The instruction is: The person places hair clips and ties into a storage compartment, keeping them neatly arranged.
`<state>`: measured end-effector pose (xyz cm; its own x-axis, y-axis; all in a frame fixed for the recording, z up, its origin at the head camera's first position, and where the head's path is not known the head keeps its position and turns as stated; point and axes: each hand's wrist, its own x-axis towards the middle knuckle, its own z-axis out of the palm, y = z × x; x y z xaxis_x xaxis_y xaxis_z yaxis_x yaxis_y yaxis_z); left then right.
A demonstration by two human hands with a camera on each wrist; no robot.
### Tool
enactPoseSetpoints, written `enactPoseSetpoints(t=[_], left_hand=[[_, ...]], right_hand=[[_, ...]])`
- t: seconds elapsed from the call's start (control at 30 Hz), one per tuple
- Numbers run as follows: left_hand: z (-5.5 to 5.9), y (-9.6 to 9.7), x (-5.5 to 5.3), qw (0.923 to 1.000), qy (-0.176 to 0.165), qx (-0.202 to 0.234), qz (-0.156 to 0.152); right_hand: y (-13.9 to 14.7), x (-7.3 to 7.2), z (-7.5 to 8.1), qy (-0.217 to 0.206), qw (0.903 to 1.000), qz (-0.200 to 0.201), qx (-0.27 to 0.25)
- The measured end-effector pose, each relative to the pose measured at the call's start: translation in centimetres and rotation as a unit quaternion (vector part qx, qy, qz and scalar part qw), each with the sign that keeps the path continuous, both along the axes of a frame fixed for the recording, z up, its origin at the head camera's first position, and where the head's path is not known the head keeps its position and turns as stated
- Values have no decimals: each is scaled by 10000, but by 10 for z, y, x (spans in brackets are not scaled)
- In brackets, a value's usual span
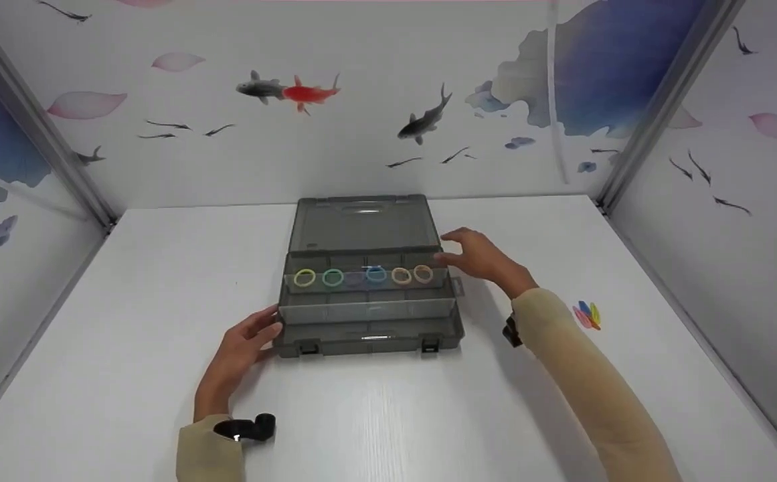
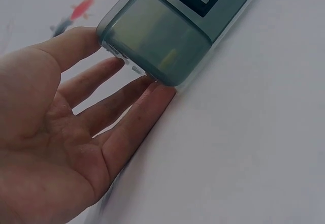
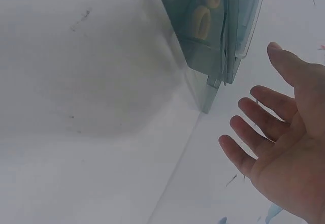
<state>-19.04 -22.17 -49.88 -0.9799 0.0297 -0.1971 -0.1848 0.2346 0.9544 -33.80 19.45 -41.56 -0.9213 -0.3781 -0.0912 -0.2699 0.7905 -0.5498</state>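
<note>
A translucent grey compartment box (image 1: 371, 345) stands on the white table, its lid (image 1: 365, 224) raised at the back. A row of coloured rings (image 1: 332, 278), among them yellow, green, blue and orange, shows across its rear part. Two orange rings (image 3: 202, 23) are visible through the side wall in the right wrist view. My left hand (image 1: 237, 355) touches the box's left front corner with extended fingers; in the left wrist view thumb and fingertips lie along that end. Beside the right rear side of the box is my right hand (image 1: 482, 254), its fingers loosely spread and nothing in them.
Several small pink, blue, yellow and orange pieces (image 1: 587, 314) lie together on the table (image 1: 375, 428) at the right. Walls printed with fish and petals (image 1: 361, 154) stand behind and on both sides. Two dark latches (image 1: 430, 345) hang at the box's front.
</note>
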Motion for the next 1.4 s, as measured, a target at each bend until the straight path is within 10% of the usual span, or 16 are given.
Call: enactPoseSetpoints(t=[0.3, 0.6, 0.73, 0.87, 1.1, 1.4], left_hand=[[24, -8, -4, 9985, -13, -472, -281], [132, -21, -37, 9513, 896, -2911, -482], [160, -18, -49, 9345, 1112, -3347, -482], [155, -14, -54, 9274, 1037, -3553, -548], [106, -8, -53, 9233, 743, -3669, -859], [79, 3, -50, 9346, 446, -3319, -1194]], right_hand=[[17, 7, 17, 848, 9960, -61, 262], [41, 2, 31, 1577, 9822, -692, 744], [47, 1, 36, 1696, 9798, -787, 716], [56, 3, 39, 1758, 9788, -852, 620], [101, 15, 26, 1612, 9787, -994, 791], [175, 41, 5, 676, 9833, -1407, 930]])
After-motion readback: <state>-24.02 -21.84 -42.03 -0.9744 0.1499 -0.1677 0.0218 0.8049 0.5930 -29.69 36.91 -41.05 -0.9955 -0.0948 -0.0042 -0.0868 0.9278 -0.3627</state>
